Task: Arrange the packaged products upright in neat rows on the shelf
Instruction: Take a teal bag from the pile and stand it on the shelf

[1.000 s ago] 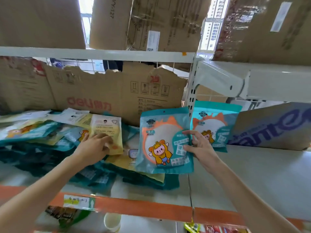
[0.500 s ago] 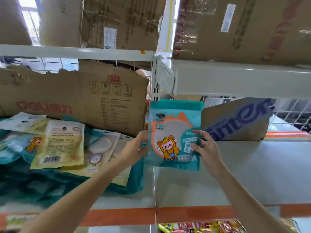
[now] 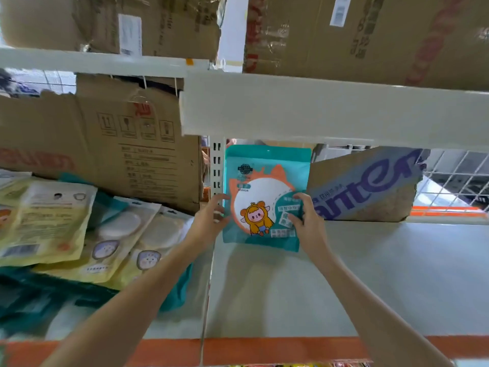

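Observation:
A teal packet (image 3: 264,181) with an orange cartoon figure stands upright at the back left of the grey shelf (image 3: 370,274), against the slotted upright post. My left hand (image 3: 209,221) touches its left edge with fingers spread. My right hand (image 3: 307,221) grips its lower right part, fingers over the front. A loose pile of yellow packets (image 3: 53,221) and teal packets (image 3: 29,300) lies flat on the neighbouring shelf to the left.
A torn brown carton (image 3: 105,144) stands behind the pile. A cardboard piece with purple lettering (image 3: 370,186) leans at the back right. An upper shelf beam (image 3: 317,112) hangs just above the packet. The shelf's orange front edge (image 3: 264,349) runs below.
Both hands have carried the teal packet right and back from the pile, until it stands upright by the post. My left hand left the pile and came to the packet's left edge.

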Motion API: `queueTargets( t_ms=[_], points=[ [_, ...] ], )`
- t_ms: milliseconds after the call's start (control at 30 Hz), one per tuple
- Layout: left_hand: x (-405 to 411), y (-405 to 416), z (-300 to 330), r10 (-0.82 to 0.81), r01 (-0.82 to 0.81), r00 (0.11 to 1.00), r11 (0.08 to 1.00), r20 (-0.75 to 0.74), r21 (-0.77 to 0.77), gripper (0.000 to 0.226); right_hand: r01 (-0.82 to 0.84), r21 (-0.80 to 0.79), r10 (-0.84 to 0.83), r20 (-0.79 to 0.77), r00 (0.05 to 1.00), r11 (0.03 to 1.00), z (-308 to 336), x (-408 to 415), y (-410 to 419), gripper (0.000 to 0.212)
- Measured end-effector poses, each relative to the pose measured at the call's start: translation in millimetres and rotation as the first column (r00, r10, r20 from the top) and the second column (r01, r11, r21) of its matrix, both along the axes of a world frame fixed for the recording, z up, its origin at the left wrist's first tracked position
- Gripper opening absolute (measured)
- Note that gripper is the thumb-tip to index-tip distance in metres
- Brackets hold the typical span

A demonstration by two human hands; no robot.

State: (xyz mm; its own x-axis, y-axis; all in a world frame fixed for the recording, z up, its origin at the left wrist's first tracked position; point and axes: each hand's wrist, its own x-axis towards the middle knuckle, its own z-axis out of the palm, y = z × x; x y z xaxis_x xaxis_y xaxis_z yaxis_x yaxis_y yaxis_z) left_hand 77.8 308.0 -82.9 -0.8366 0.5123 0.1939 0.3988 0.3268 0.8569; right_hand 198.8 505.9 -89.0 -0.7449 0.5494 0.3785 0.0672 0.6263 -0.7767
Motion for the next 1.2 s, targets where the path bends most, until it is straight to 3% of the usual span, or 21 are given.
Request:
queueTargets(
  t_ms=[300,467,667,933,1200],
  points=[
    [-10,22,-25,0.145,-0.143,0.983,0.989,-0.117,0.026,0.043,0.052,0.221,-0.078,0.107,0.991,0.974,-13,-35,19,0.042],
    [-18,31,-29,0.163,-0.162,0.984,0.987,-0.067,0.021,0.042,0.066,0.18,-0.093,0.141,0.986,0.981,-21,-48,25,0.045],
    [-27,37,-35,0.183,-0.189,0.977,0.981,-0.106,-0.051,0.044,0.075,0.219,-0.102,0.114,0.988,0.973,-28,-57,27,0.046],
    [-29,41,-38,0.16,-0.23,0.949,0.941,-0.272,-0.249,0.059,0.041,0.234,-0.068,0.108,0.992,0.971,-30,-57,38,0.043],
    [-24,36,-37,0.153,-0.22,0.95,0.947,-0.273,-0.235,0.05,0.002,0.264,-0.035,0.118,0.992,0.964,-33,-52,35,0.046]
  ],
)
